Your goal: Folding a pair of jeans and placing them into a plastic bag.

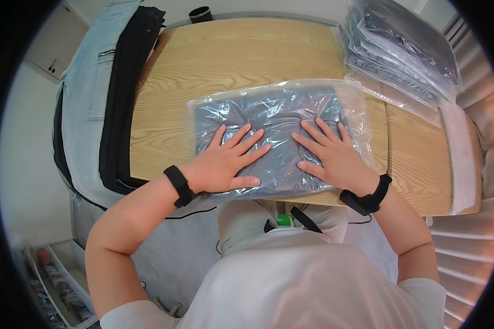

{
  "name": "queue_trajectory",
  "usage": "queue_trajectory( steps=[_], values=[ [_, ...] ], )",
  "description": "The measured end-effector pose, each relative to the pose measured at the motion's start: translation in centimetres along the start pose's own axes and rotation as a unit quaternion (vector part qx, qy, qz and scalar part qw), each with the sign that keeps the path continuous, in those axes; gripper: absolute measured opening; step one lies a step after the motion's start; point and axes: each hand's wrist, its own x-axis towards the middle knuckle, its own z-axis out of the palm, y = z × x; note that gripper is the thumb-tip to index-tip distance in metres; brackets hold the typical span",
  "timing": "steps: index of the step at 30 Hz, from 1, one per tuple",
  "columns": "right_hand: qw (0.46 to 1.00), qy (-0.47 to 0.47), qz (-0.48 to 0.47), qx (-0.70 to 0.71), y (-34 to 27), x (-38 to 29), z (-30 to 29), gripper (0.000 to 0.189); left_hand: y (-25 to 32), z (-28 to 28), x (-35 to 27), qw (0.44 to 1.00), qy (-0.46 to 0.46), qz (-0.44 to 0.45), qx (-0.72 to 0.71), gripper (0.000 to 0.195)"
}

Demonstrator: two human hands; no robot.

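A clear plastic bag with a folded dark blue-grey garment inside [278, 164] lies flat near the front edge of the wooden table [238, 53]. My left hand [230, 158] rests palm down on its left half, fingers spread. Palm down on the right half lies my right hand [333, 152], its fingers also apart. Both hands press on the plastic, which is wrinkled and shiny around the fingertips. Neither hand grips anything. Each wrist wears a black strap.
Folded light blue jeans [84, 111] and black garments [123, 82] hang over the table's left side. Bagged garments [403, 49] are stacked at the back right. Flat white packaging [461, 160] lies at the right edge. A black cup-like object [201, 15] stands behind the table.
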Motion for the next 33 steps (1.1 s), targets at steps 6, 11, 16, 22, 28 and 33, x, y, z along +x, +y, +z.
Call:
queue_trajectory(
  steps=[6, 11, 16, 22, 28, 33],
  values=[
    [1.0, 0.0, 0.006, -0.027, -4.5, 1.9, 0.9, 0.05, -0.8, -2.1, -0.3, 0.999, 0.027, 0.038, 0.027, 0.075],
    [1.0, -0.019, 0.012, 0.008, -5.0, 2.9, 1.7, 0.049, -3.2, -0.4, 0.0, 0.996, 0.013, 0.056, 0.064, 0.074],
    [1.0, -0.016, 0.012, 0.018, -4.8, 3.1, 1.5, 0.05, -3.3, 0.1, 0.5, 0.998, 0.03, 0.054, 0.033, 0.072],
    [0.999, 0.0, 0.014, 0.044, -4.7, 3.6, 1.9, 0.05, -3.7, -0.1, 0.6, 0.999, 0.015, 0.039, 0.014, 0.076],
    [0.999, 0.032, 0.001, 0.037, -4.5, 3.1, 2.3, 0.051, -3.2, -0.3, 0.6, 0.999, 0.007, 0.043, 0.023, 0.076],
    [0.998, -0.047, 0.051, 0.005, 1.1, -0.8, 0.2, 0.059, -3.3, 0.6, 0.4, 0.998, 0.005, 0.036, 0.043, 0.073]
  ],
)
